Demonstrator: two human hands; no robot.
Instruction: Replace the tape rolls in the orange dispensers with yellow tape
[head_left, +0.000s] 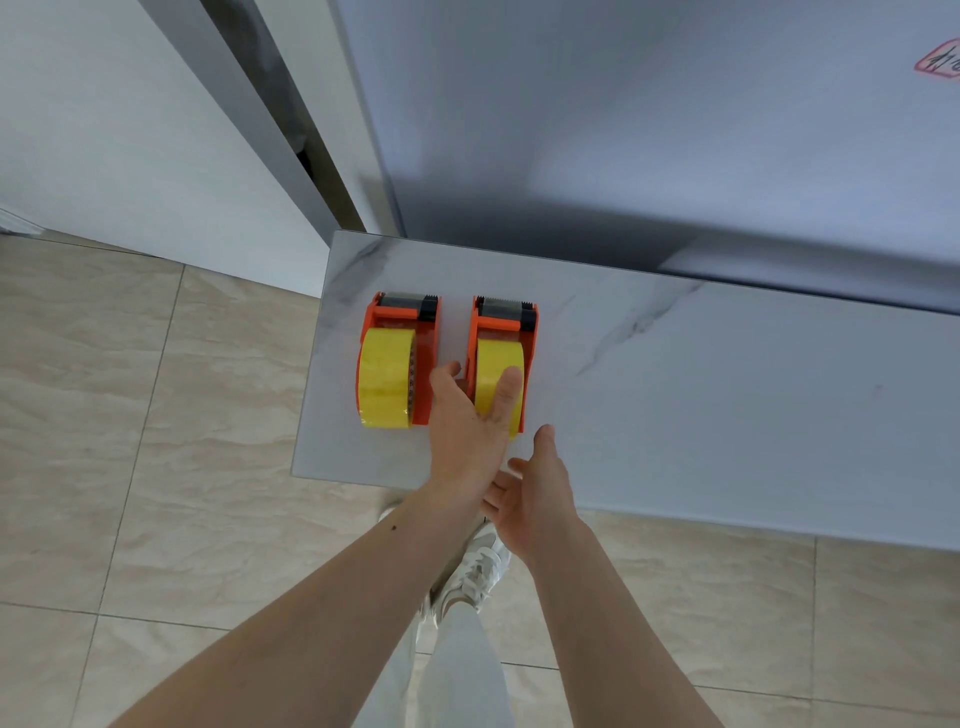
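Two orange tape dispensers stand side by side near the left end of a white marble table (701, 395). The left dispenser (402, 317) holds a yellow tape roll (384, 379). The right dispenser (506, 325) also holds a yellow roll (493, 364). My left hand (467, 415) lies over the right dispenser, thumb on the roll's top and fingers down its left side. My right hand (535, 493) hovers at the table's front edge, fingers apart, holding nothing.
A grey wall panel (649, 130) rises right behind the table. Beige floor tiles (130, 441) spread to the left and below. My legs and white shoes (475, 566) are under the table's front edge.
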